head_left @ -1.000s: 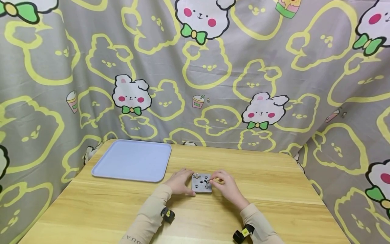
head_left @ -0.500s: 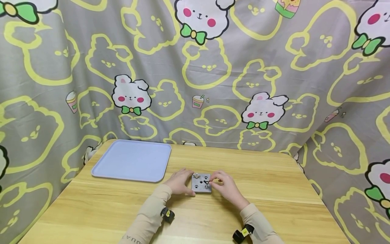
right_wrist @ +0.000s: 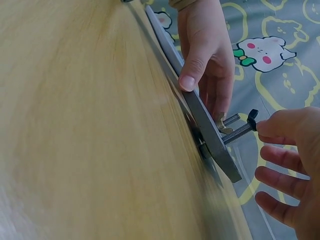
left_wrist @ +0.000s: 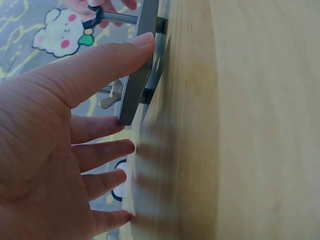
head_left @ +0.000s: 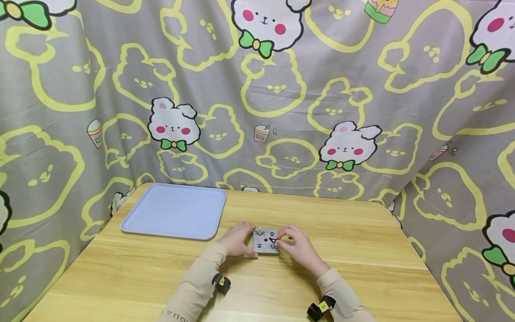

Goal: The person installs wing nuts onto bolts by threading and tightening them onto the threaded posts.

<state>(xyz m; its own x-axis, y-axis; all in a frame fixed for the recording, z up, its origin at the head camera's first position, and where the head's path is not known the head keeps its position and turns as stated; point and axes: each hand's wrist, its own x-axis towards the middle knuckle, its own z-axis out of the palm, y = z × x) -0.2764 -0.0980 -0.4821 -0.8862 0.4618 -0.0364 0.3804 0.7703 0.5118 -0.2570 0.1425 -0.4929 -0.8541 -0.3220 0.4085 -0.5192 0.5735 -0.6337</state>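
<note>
My head view put the square metal plate [head_left: 266, 248] flat-side up on the wooden table [head_left: 141, 273], between the 2 hands and near the right end of the pale blue tray [head_left: 177, 212], though apart from it. I counted 3 dark holes in its face, plus 2 upright bolts. I had the left hand [head_left: 237, 240] at the plate's left side, opened wide enough to span it: the thumb pressed on the near edge, the index fingertip touched the far corner, and the plate was held between the 2. Its other 3 fingers were spread, clear of the metal.

I had the right hand [head_left: 298, 244] nearly closed at thumb and index finger, pinching the black wing nut [right_wrist: 252, 119] at the upper end of the right bolt [right_wrist: 239, 134]. Bare thread showed between that nut and the plate. The remaining 3 fingers were loosely bent and held nothing.

My left wrist view showed a silvery wing nut [left_wrist: 116, 94] low on the other bolt, close to the plate's face, and bolt heads [left_wrist: 147, 95] underneath, leaving a gap above the table. Beige sleeves [head_left: 201, 273] covered both forearms, and a patterned grey curtain [head_left: 223, 89] hung behind the table.
</note>
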